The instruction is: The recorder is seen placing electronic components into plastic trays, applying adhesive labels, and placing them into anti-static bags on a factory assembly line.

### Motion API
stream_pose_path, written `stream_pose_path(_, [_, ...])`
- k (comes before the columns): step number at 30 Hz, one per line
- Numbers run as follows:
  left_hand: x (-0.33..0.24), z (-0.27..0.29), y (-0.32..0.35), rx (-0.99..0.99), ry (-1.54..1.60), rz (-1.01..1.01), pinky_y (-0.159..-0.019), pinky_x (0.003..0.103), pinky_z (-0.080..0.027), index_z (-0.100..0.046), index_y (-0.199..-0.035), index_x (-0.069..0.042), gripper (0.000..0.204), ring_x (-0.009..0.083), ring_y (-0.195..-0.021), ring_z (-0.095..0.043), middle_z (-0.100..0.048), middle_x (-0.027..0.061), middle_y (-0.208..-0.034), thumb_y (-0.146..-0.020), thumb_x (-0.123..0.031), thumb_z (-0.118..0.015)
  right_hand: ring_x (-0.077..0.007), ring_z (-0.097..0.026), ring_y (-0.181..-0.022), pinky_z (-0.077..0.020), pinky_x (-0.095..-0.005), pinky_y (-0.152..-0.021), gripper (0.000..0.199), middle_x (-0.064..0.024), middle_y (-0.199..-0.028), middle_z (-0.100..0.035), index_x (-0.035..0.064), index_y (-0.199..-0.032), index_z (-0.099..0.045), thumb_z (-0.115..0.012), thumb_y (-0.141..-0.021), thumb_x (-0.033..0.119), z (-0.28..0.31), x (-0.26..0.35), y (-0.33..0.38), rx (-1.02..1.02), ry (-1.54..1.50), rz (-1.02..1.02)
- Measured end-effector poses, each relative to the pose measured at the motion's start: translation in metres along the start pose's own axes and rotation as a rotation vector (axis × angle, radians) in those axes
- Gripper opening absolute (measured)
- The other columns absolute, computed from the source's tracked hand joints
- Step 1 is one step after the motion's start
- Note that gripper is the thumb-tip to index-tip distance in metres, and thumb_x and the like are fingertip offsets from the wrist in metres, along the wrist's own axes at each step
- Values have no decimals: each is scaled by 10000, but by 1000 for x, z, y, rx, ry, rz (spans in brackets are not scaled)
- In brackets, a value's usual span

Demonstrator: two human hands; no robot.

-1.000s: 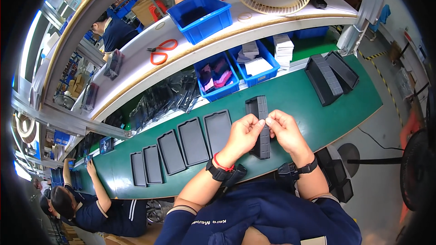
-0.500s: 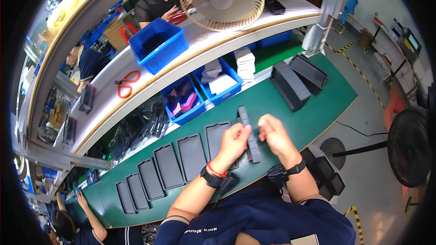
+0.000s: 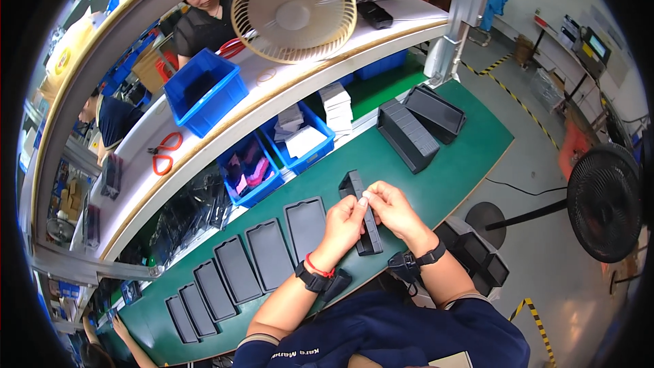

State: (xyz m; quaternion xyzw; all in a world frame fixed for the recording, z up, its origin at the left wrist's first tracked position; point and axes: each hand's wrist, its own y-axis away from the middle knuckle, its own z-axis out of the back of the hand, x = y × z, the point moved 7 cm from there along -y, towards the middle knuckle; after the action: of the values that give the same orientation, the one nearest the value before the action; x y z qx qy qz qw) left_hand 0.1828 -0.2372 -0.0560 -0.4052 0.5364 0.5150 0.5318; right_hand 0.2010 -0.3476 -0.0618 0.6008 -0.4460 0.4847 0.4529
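Note:
A dark grey shallow plastic tray (image 3: pixel 370 237) stands tilted up on its long side in front of me. My left hand (image 3: pixel 344 223) is closed on its left side, thumb at the upper edge. My right hand (image 3: pixel 396 212) is pinched shut over the same edge, its fingertips meeting those of the left. Whatever lies between the right fingertips is too small to make out. Left of my hands, several similar trays lie in a slanting row, the nearest tray (image 3: pixel 304 225) partly behind my left hand.
Stacked dark trays (image 3: pixel 407 138) stand at the bench's far right. Blue bins with white pieces (image 3: pixel 304 138) and pink-purple pieces (image 3: pixel 249 170) sit under the shelf. The shelf holds a blue bin (image 3: pixel 206 92), orange-handled scissors (image 3: pixel 165 153) and a fan (image 3: pixel 294 13). A black fan (image 3: pixel 604 202) stands right.
My right hand has come in from the right of the tray to meet my left at its edge. The tray has tilted, showing more of its inside. The whole view has shifted.

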Motion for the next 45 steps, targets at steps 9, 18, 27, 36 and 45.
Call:
stream_pose_path(9, [-1,29,-7,-219,-102,-60,-377,268,-351,-455,-588,-34,357,71,-433,-476,-478,15,-479,-897,-183,-552,-63,-446,-561,-398,-209,-539,119,36,-653,-471,77,-823,-539,-525,-906,161,48,-18,-17,-132,-253,-54])
stream_pose_path(18, [-9,16,11,8,-1046,-109,-734,458,-483,-521,-1175,-109,542,392,-909,-564,-515,205,-1032,-788,-479,-604,-248,-534,-667,-439,-345,-632,189,-82,-702,-541,39,-796,-570,-694,-746,173,89,95,15,-777,863,608])
stream_pose_path(27, [-34,16,1,133,-1028,-252,-778,420,-470,-551,-1176,-93,560,337,-966,-543,-505,170,-1026,-753,-443,-663,-185,-555,-573,-461,-313,-568,202,-85,-623,-574,1,-713,-592,-735,-689,141,130,69,-59,-520,668,271])
stream_pose_path(36, [10,-73,-120,193,498,98,-430,219,-432,-446,-719,-100,251,105,-505,-520,-524,24,-627,-874,-208,-611,-225,-535,-549,-430,-338,-539,210,-120,-609,-558,-6,-718,-554,-680,-752,159,101,65,-61,-516,746,343])
stream_pose_path(45, [-7,-55,-103,155,325,121,-441,223,-460,-432,-690,-94,277,94,-505,-525,-506,4,-615,-851,-181,-641,-145,-537,-593,-445,-302,-551,281,-67,-711,-621,0,-744,-596,-724,-757,249,219,50,-91,-683,617,164])
